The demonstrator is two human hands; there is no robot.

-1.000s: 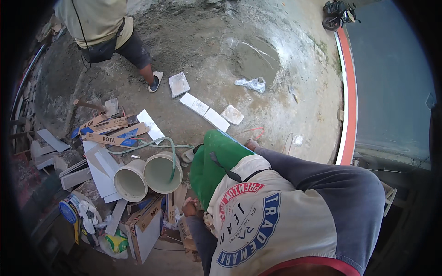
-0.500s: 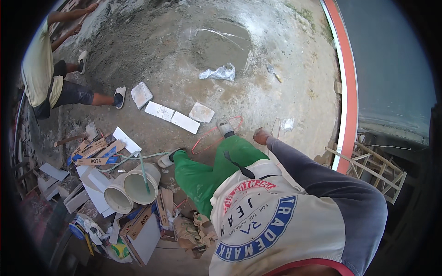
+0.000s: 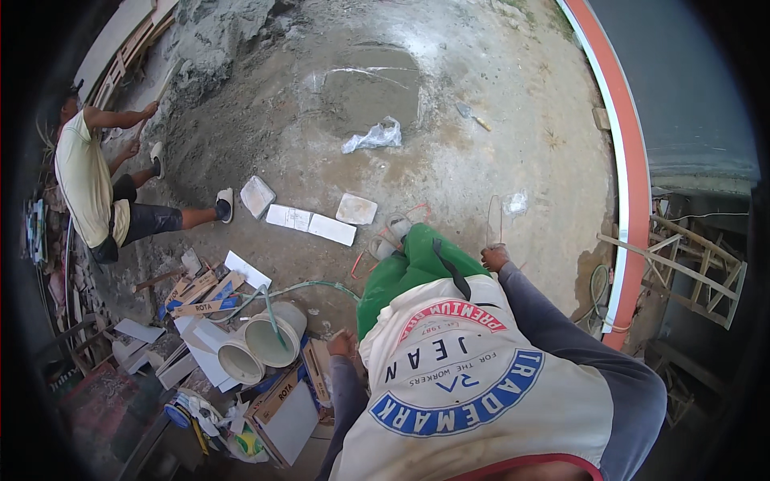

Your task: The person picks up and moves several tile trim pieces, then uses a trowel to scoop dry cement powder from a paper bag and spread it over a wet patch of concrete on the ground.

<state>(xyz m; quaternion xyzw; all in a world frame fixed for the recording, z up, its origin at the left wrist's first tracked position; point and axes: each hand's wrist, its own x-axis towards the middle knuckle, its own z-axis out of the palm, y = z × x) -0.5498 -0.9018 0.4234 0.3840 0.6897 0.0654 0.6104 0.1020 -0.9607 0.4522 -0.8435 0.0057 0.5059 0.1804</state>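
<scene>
Hanging beside the green trousers [image 3: 393, 276], the left hand [image 3: 342, 343] is near two buckets [image 3: 295, 319]; its grip cannot be determined. The right hand [image 3: 495, 256] is nearest a thin loop [image 3: 488, 220]; whether it grips this cannot be determined. White blocks [image 3: 333, 229] lie on the ground, left of the shoes [image 3: 382, 248].

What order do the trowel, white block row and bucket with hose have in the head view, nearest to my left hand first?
From the left hand:
1. Bucket with hose, to its left.
2. White block row, ahead.
3. Trowel, far ahead, rightward.
</scene>
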